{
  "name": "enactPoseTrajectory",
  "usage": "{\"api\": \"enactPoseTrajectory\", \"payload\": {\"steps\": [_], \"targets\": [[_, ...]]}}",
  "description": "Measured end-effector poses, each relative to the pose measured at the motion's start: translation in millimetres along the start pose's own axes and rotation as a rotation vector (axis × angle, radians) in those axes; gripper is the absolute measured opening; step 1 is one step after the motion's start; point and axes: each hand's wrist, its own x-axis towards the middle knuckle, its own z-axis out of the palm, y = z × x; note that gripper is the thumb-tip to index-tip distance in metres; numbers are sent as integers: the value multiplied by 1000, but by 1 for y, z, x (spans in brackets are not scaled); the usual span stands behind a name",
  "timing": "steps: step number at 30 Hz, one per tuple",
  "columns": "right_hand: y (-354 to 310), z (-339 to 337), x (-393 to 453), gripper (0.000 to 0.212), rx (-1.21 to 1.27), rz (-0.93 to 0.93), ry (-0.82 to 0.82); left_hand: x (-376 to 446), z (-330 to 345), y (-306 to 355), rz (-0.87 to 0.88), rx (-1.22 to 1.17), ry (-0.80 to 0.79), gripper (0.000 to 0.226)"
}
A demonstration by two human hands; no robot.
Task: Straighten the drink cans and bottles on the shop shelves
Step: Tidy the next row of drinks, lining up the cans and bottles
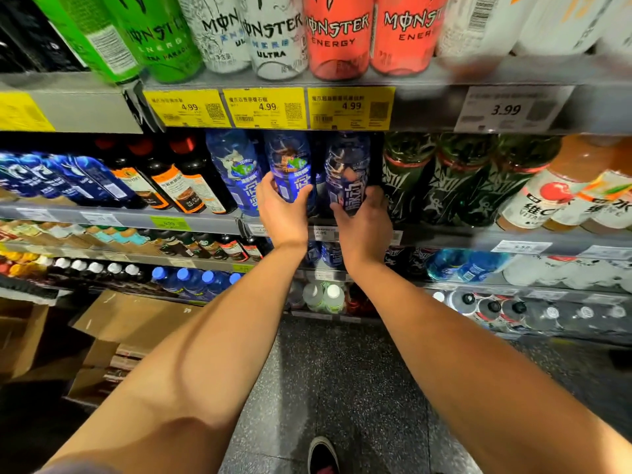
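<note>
Shoe [323, 455] on floor below. Left hand [281, 213] grip closed around blue bottle [289, 165]; right hand [364, 220] grip closed around darker bottle [347, 165] just right of it, both on shelf [136, 218].

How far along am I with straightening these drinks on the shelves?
Partly done. The Monster cans on the top shelf mostly face forward, though the green can at the left shows its barcode. In hand: your left hand and right hand each grip a blue bottle and a darker blue bottle. Left: the dark sauce-coloured bottles lean, and the lower shelves look untouched.
</note>
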Motion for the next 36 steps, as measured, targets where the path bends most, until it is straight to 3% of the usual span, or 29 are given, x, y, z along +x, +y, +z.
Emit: {"api": "enactPoseTrajectory", "payload": {"steps": [4, 9, 15, 19, 21, 25, 28, 30, 33, 36], "targets": [[1, -2, -1, 54, -8, 7, 31, 4, -5, -7, 7, -79, -76, 62], [5, 2, -2, 54, -1, -13, 60, 8, -12, -18, 73, -207, -305, 38], [4, 7, -7, 61, -77, 37, 140, 14, -12, -20, 63, -354, -397, 49], [-5, 9, -15, 61, 51, 97, 177, 11, -17, -18, 128, -323, -463, 55], [-14, 10, -22, 57, 187, 114, 206, 9, -24, -18, 91, -317, -396, 53], [-35, 19, -41, 52, 297, -21, 107, 9, -48, -28, 130, -169, 1, 36], [-55, 28, -45, 56, 300, -20, 63, 17, -60, -35, 127, -51, 161, 33], [-63, 33, -45, 62, 256, 12, 39, 23, -63, -34, 47, -74, 145, 38], [-64, 35, -44, 68, 178, 23, 36, 25, -61, -29, 24, -143, -1, 45], [-61, 36, -45, 69, 125, -32, 37, 23, -59, -29, 79, -108, 35, 46]]}}
